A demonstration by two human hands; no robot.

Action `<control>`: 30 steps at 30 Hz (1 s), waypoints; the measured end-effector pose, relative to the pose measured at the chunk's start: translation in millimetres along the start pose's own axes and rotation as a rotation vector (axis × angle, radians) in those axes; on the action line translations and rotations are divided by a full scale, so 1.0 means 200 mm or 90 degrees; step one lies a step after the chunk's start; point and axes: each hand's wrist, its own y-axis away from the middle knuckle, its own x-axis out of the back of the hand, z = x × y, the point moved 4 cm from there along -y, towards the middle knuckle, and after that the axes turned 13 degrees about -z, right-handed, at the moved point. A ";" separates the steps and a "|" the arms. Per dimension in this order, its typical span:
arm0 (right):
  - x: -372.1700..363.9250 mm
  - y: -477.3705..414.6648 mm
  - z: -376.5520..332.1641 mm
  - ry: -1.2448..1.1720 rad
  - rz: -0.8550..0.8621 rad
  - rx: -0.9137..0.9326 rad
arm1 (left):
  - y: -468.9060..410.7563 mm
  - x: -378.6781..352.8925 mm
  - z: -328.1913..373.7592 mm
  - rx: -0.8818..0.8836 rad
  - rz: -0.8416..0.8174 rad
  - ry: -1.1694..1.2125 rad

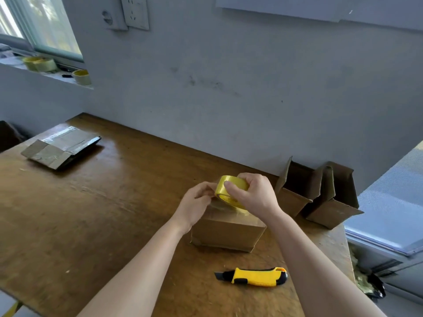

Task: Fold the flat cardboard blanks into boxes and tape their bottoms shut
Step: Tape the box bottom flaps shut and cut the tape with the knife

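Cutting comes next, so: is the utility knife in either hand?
No, the utility knife lies on the table, while the right hand grips the tape roll and the left hand pinches its loose end.

Left hand: fingertips pinched on the edge of the tape roll. Right hand: fingers curled round that roll. Both bare forearms are held forward.

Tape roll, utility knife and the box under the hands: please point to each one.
tape roll (221,188), head view, on its yellow outer band.
utility knife (256,277), head view, on its yellow handle.
box (226,234), head view, on its near side wall.
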 end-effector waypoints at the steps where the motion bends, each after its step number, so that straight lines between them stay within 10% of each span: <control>1: 0.00 -0.01 0.01 0.015 -0.001 -0.004 | 0.00 0.00 0.01 -0.008 0.009 0.036; 12: -0.03 -0.05 -0.04 0.126 -0.074 -0.029 | -0.02 0.00 0.03 0.012 0.160 -0.011; 19: 0.04 0.00 0.04 -0.197 -0.235 -0.045 | -0.01 0.04 -0.03 0.003 0.254 -0.065; 26: 0.13 -0.04 0.04 0.202 -0.052 -0.075 | -0.02 0.03 -0.04 0.014 0.265 -0.133; 30: 0.16 -0.04 0.10 0.072 -0.112 -0.120 | -0.01 0.05 -0.05 0.009 0.281 -0.096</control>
